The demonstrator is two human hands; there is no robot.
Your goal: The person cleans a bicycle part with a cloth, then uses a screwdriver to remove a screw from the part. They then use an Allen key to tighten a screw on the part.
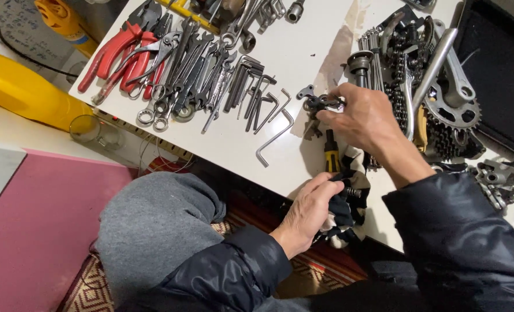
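Note:
My right hand point(364, 115) reaches over the white table point(303, 52) and pinches a small dark metal bracket-like part point(316, 103). At the table's near edge, my left hand point(307, 212) grips a black-and-white striped rag point(349, 202) with a small threaded bolt point(351, 191) against it. A screwdriver with a yellow-and-black handle point(331, 155) lies between the two hands, partly hidden under the rag.
Several hex keys point(257, 95), wrenches point(193, 69) and red-handled pliers point(124, 52) lie in rows at the left of the table. Bicycle chainrings, a chain and cranks point(442, 104) pile up at the right. A yellow container point(26, 89) and a glass point(86, 128) stand at the left.

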